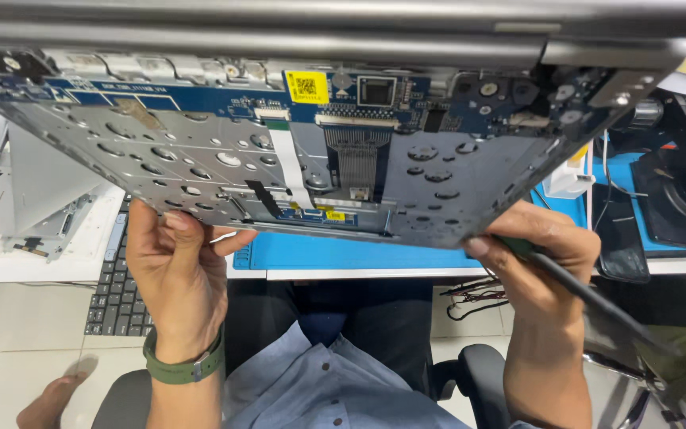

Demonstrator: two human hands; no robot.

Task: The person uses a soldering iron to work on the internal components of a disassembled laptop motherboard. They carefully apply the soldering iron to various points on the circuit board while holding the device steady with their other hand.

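A person seated at a workbench holds an opened laptop chassis (pixel 295 151) up at a tilt in front of the head camera, its underside exposed: a blue circuit board (pixel 224 99) along the upper edge, a white ribbon cable (pixel 289 163) and a wider grey flex cable (pixel 356 159) running down across the grey metal keyboard plate. The left hand (pixel 175 266) (a green band at the wrist) supports the lower left edge from beneath, fingers curled up against the plate and thumb spread out to the side. The right hand (pixel 541 254) grips the lower right corner, thumb pressed on the edge, with a dark slim tool (pixel 597 302) pinched between fingers and palm, its shaft slanting down to the right. A blue work mat (pixel 343 254) lies on the bench below; a black keyboard (pixel 117 294) sits at lower left.
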